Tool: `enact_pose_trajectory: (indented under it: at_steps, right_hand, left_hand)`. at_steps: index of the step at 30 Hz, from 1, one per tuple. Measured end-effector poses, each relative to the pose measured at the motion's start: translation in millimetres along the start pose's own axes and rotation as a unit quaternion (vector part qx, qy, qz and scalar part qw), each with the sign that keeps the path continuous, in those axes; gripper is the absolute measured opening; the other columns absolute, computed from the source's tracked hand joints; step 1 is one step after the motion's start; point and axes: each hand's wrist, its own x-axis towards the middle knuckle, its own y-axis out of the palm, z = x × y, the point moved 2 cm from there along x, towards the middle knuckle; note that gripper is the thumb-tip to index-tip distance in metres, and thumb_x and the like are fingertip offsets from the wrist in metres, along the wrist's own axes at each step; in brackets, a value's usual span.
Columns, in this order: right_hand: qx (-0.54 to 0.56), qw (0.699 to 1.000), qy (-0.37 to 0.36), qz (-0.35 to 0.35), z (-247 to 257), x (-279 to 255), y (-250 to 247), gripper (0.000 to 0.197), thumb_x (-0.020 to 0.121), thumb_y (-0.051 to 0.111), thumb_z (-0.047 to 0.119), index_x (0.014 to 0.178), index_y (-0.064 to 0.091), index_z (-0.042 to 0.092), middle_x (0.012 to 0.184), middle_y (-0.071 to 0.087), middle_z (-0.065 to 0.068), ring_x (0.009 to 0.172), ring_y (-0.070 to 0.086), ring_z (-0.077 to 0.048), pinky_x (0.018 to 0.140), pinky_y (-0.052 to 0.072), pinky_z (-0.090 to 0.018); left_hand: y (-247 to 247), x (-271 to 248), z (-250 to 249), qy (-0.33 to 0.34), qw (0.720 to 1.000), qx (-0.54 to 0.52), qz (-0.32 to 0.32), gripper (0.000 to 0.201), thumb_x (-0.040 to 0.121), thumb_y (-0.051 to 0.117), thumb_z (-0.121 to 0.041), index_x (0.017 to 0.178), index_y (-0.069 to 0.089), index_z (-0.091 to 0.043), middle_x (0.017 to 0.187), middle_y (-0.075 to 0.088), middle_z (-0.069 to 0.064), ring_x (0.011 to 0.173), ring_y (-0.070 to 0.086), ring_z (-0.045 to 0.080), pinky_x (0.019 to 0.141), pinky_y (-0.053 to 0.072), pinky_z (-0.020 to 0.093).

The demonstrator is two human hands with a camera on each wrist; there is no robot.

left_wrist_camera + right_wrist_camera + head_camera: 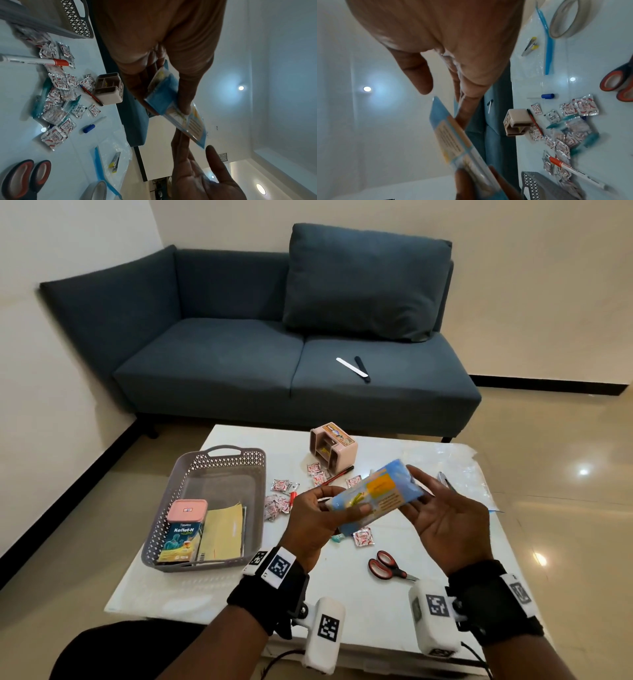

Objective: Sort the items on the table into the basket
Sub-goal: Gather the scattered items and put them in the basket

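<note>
**Blue packet held over a cluttered tabletop**

Head view: a white tabletop [342,611] stands before a blue sofa [239,364]; the grey basket [219,455] sits at its left; both hands lift the blue packet [373,494], left hand [315,522] in a pinching grip, right hand [445,518] supporting with straight fingers.

Left wrist view: sachets [53,136], scissors [25,177] partly cut off.

Right wrist view: packet text blurred; a tape roll [566,20] lies nearby.

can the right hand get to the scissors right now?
Probably not straight away. The right hand supports the blue packet together with the left hand. The scissors lie uncovered on the table just below it, so the way looks free once it lets go.
</note>
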Motion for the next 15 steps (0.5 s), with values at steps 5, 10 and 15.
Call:
enact_pose_trajectory:
  at_steps: [5, 10, 15]
  right_hand:
    - [-0.234, 0.972, -0.011, -0.005, -9.0, 13.0, 14.3, 0.039, 0.085, 0.065, 0.021, 0.121, 0.062, 0.006, 0.116, 0.069, -0.016, 0.107, 0.066, -0.034, 0.084, 0.057, -0.045]
    - [-0.324, 0.946, 0.024, 0.000, -19.1, 33.1, 29.3, 0.020, 0.087, 0.064, 0.010, 0.106, 0.069, 0.006, 0.097, 0.075, -0.013, 0.084, 0.073, -0.024, 0.067, 0.060, -0.034]
    - [-0.360, 0.928, 0.092, 0.021, -59.3, 67.1, 57.2, 0.015, 0.088, 0.065, 0.003, 0.102, 0.070, 0.003, 0.092, 0.074, -0.015, 0.078, 0.072, -0.026, 0.068, 0.061, -0.035]
  left_hand:
    - [5.4, -4.0, -0.1, 0.021, 1.000, 0.017, -0.008, 0.060, 0.053, 0.095, -0.015, 0.103, 0.061, -0.008, 0.094, 0.075, 0.011, 0.085, 0.074, 0.027, 0.076, 0.060, 0.044]
    - [-9.7, -1.0, -16.8, 0.002, 0.986, 0.146, 0.074, 0.052, 0.065, 0.088, -0.037, 0.107, 0.070, -0.012, 0.100, 0.075, 0.007, 0.095, 0.072, 0.024, 0.089, 0.056, 0.043]
    - [-60.3, 21.1, -52.8, -0.062, 0.956, 0.268, 0.100, 0.024, 0.081, 0.078, -0.021, 0.100, 0.073, -0.008, 0.099, 0.075, 0.012, 0.092, 0.072, 0.023, 0.082, 0.059, 0.038]
